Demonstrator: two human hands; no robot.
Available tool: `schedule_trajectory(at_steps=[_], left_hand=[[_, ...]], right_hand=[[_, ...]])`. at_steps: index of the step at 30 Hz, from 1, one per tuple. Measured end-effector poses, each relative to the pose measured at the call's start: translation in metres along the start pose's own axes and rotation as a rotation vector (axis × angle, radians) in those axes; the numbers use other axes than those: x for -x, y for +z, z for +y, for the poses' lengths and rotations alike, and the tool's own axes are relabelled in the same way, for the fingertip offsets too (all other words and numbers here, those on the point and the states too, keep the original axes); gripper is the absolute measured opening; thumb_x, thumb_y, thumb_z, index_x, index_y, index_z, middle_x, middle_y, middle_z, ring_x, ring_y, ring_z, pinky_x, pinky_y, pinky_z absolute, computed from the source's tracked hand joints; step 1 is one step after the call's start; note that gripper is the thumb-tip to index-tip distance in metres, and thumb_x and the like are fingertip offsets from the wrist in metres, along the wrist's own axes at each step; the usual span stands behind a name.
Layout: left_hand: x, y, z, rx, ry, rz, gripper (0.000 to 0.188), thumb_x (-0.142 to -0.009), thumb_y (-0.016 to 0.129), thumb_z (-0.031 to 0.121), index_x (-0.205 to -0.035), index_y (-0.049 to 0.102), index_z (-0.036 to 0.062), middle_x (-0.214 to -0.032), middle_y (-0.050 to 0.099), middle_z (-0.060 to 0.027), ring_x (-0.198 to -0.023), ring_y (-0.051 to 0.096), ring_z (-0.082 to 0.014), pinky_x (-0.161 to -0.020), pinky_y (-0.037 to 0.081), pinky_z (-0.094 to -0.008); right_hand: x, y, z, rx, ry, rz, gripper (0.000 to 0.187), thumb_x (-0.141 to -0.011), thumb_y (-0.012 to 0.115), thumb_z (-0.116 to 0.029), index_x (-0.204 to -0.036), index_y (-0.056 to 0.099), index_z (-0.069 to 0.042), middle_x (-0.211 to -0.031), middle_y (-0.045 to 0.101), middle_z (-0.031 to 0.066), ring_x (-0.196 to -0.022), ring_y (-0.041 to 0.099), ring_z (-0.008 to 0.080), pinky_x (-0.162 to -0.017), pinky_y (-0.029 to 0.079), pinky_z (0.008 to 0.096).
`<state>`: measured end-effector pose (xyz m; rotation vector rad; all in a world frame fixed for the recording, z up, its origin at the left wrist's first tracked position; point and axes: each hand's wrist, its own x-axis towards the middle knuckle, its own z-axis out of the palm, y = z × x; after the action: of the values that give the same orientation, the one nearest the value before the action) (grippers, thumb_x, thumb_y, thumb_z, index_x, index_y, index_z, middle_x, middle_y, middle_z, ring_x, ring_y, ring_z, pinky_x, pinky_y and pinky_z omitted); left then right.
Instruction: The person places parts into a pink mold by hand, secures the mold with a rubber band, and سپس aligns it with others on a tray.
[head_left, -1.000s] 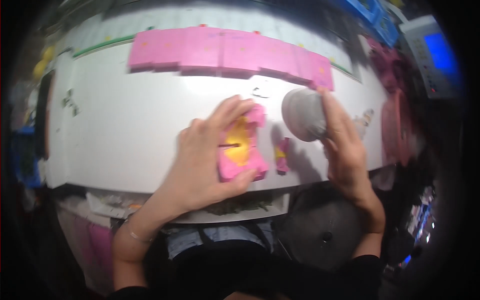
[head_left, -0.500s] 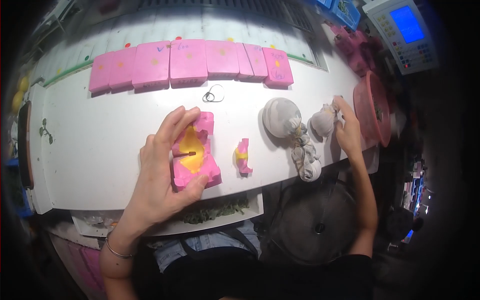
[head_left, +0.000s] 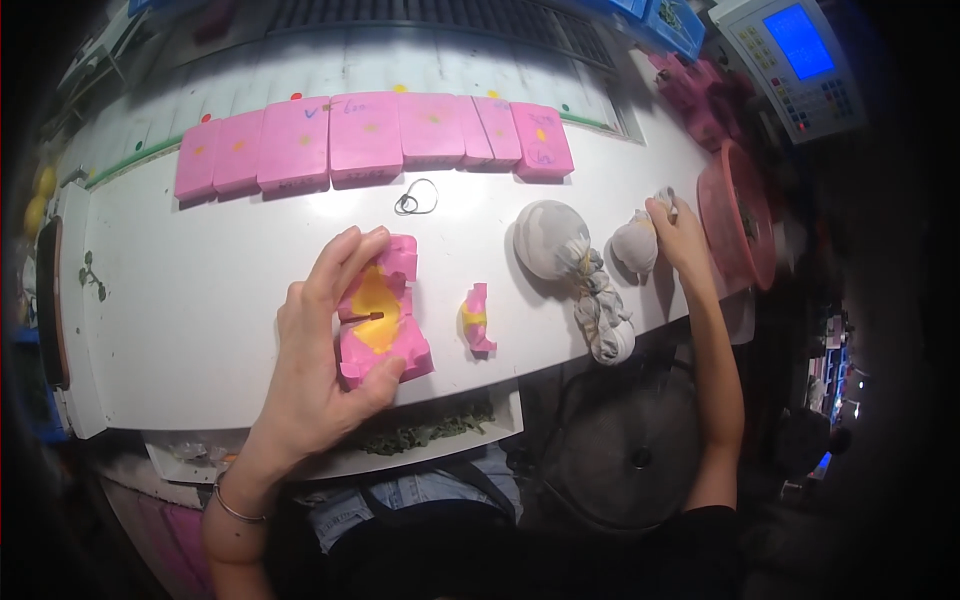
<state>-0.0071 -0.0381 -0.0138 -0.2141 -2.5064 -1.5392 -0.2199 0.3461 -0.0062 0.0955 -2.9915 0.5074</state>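
My left hand (head_left: 318, 340) is wrapped round a pink mould block (head_left: 412, 350) with a yellow-coloured hollow, fingers at its far end and thumb at its near end. Right of it on the white table lies a small curved pink mould piece (head_left: 477, 320) with a yellow band. My right hand (head_left: 682, 238) pinches the gathered neck of a small grey-white cloth pouch (head_left: 634, 247); whether the pouch still touches the table I cannot tell. Between the hands rests a larger round cloth pouch (head_left: 549, 240), its twisted tail towards the near edge.
Several pink mould blocks (head_left: 366, 140) stand in a row at the back. Before them lie black rubber bands (head_left: 416, 198). A red basin (head_left: 727, 220) and a control panel (head_left: 790, 65) are at the right. Below the table edge, an open drawer (head_left: 508, 412) holds green scraps.
My right fingers have closed round the small pouch's neck, and the pouch is tipped more upright. My left hand keeps hold of the mould block. The whole view has shifted slightly.
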Motion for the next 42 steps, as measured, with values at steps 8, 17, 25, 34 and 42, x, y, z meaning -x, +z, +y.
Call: schedule_trajectory(at_steps=[8, 17, 25, 34, 42], left_hand=[[-0.007, -0.006, 0.003, -0.121, 0.035, -0.066, 0.09, -0.07, 0.068, 0.032, -0.144, 0.022, 0.0078, -0.139, 0.046, -0.0071, -0.09, 0.046, -0.0241, -0.092, 0.031, -0.038], [-0.006, -0.005, -0.006, 0.065, -0.011, -0.019, 0.087, -0.07, 0.07, 0.035, -0.142, 0.025, 0.013, -0.135, 0.049, -0.0043, -0.092, 0.048, -0.0259, -0.09, 0.034, -0.0406], [-0.008, -0.014, 0.002, 0.135, -0.103, -0.126, 0.086, -0.07, 0.071, 0.024, -0.14, 0.024, 0.0036, -0.138, 0.045, -0.0122, -0.126, 0.042, -0.0292, -0.104, 0.028, -0.0409], [-0.007, -0.015, 0.003, -0.04, -0.047, -0.134, 0.088, -0.067, 0.071, 0.025, -0.14, 0.026, 0.0059, -0.137, 0.046, -0.0089, -0.115, 0.045, -0.029, -0.1, 0.03, -0.0396], [-0.006, -0.013, 0.004, -0.03, -0.048, -0.133, 0.091, -0.066, 0.073, 0.026, -0.141, 0.025, 0.0059, -0.138, 0.046, -0.0092, -0.115, 0.045, -0.028, -0.1, 0.03, -0.039]], right_hand=[[0.005, -0.023, -0.036, -0.245, -0.177, 0.017, 0.048, -0.085, 0.058, -0.006, -0.13, 0.049, 0.005, -0.106, 0.063, 0.0098, -0.081, 0.056, 0.0119, -0.07, 0.047, 0.025], [0.107, -0.022, -0.218, 0.077, -1.18, -0.166, 0.045, -0.078, 0.057, -0.002, -0.122, 0.058, -0.002, -0.129, 0.057, 0.0148, -0.096, 0.06, 0.0236, -0.08, 0.041, 0.0318], [0.098, 0.004, -0.223, 0.326, -1.488, 0.016, 0.035, -0.081, 0.062, -0.022, -0.115, 0.067, -0.015, -0.129, 0.056, -0.0016, -0.089, 0.055, 0.0184, -0.07, 0.038, 0.0309], [0.096, -0.003, -0.23, 0.369, -1.562, 0.007, 0.036, -0.072, 0.066, -0.02, -0.107, 0.07, -0.012, -0.123, 0.058, 0.0021, -0.087, 0.056, 0.0206, -0.07, 0.04, 0.0302], [0.1, -0.001, -0.228, 0.336, -1.544, -0.03, 0.035, -0.072, 0.065, -0.018, -0.105, 0.07, -0.006, -0.122, 0.058, 0.0046, -0.085, 0.055, 0.0224, -0.071, 0.039, 0.0294]])
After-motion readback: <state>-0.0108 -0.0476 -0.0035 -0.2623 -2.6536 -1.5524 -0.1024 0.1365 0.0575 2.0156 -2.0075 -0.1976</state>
